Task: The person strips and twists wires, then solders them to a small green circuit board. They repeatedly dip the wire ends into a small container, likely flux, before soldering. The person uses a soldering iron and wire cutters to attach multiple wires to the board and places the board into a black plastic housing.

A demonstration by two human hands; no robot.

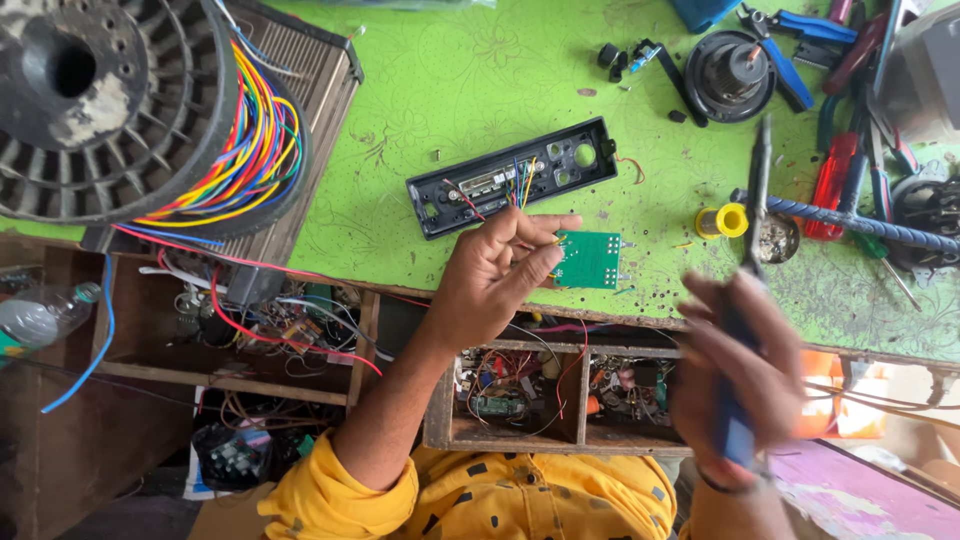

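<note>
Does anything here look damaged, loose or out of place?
Yes. Tiny scraps dot the green table cover beside the small green circuit board pinched by the left hand. The black plastic faceplate lies open, coloured wires sticking out. The right hand is blurred.

Right hand [740,375] motion-blurred around a soldering iron [752,230], green circuit board [590,260] partly behind left-hand fingers [535,262]

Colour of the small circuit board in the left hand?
Green circuit board, held by the left hand; head view.
</note>
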